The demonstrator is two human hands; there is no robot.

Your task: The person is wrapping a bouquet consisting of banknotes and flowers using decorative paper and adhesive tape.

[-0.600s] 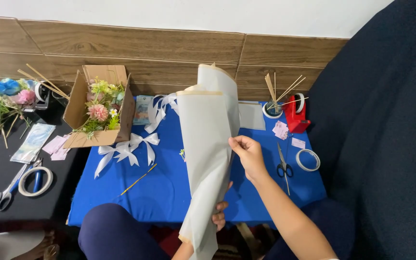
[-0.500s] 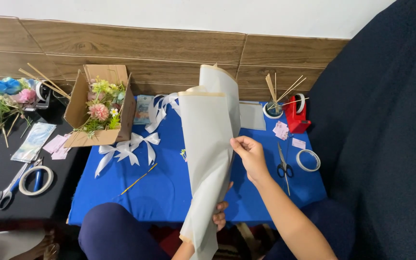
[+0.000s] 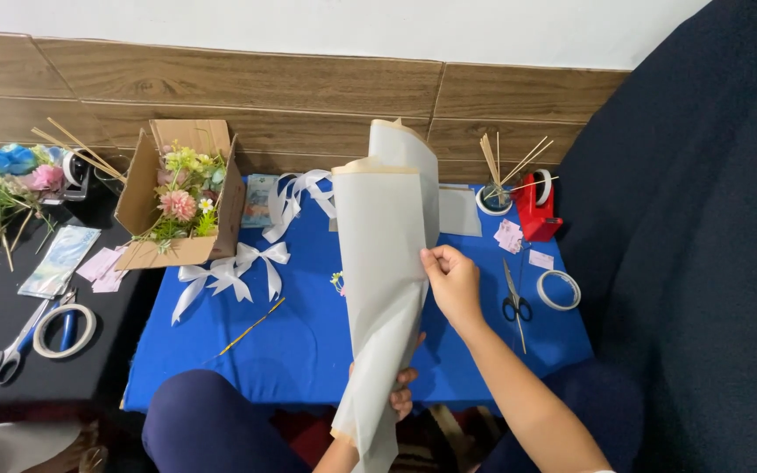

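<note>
A tall cone of white wrapping paper (image 3: 387, 263) stands upright above the blue table (image 3: 308, 342). My left hand (image 3: 402, 385) grips the cone near its narrow lower end, mostly hidden behind the paper. My right hand (image 3: 453, 280) pinches the cone's right edge about halfway up. White ribbon bows (image 3: 229, 273) lie on the blue cloth to the left of the cone.
A cardboard box of artificial flowers (image 3: 181, 197) sits at the left. Scissors (image 3: 514, 302), a tape roll (image 3: 559, 289), a red tape dispenser (image 3: 536, 206) and a cup of sticks (image 3: 494, 193) lie on the right. On the black table are more scissors (image 3: 15, 346), tape (image 3: 65, 329) and flowers (image 3: 2, 184).
My right hand has slid slightly along the paper's right edge. The cone stays upright and nearly still.
</note>
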